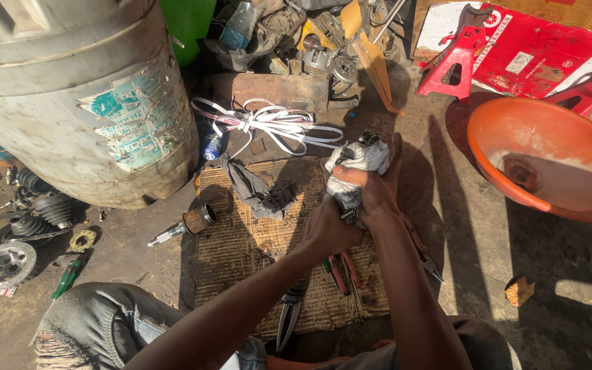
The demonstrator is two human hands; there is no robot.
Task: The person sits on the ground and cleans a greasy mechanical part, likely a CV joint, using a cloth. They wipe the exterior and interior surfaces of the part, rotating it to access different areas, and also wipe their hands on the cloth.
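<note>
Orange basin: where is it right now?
Head view, right edge: the orange basin sits on the ground just below the red jack stands, to the right of the right hand gripping a rag-wrapped part.

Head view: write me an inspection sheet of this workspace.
Surface: woven mat on dirt ground.
Job's things: rag-wrapped part, gripped upright over the mat.
Clutter: pliers, dark rag, shaft piece, rubber boots.
Grippers: right hand clasps the part; left hand holds it below.
Cables: white strapping, tangled.
Surroundings: metal drum, orange basin, red stand.
</note>
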